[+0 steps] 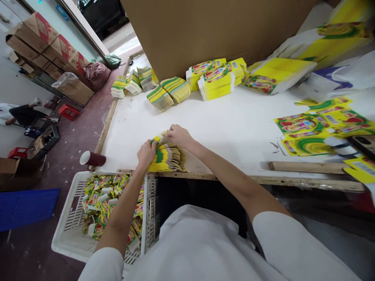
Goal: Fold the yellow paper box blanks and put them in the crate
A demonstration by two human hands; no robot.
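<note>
Indoor light, fairly bright and even — the doorway (124,43) at eleven o'clock glares near white. The counter (216,121) is pale, with only soft shadows; below its front edge, at six o'clock, the gap falls almost black. The wide lens bends and stretches things toward the rim. Packs (348,35) at one to two o'clock smear with blur — the hands (146,154) look reasonably clear, their fingertips slightly soft.

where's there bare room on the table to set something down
The white tabletop is bare from the right hand across to the flat cartons, and back to the yellow boxes. It's crowded along the brown board, by the phone and around the left hand.
</note>
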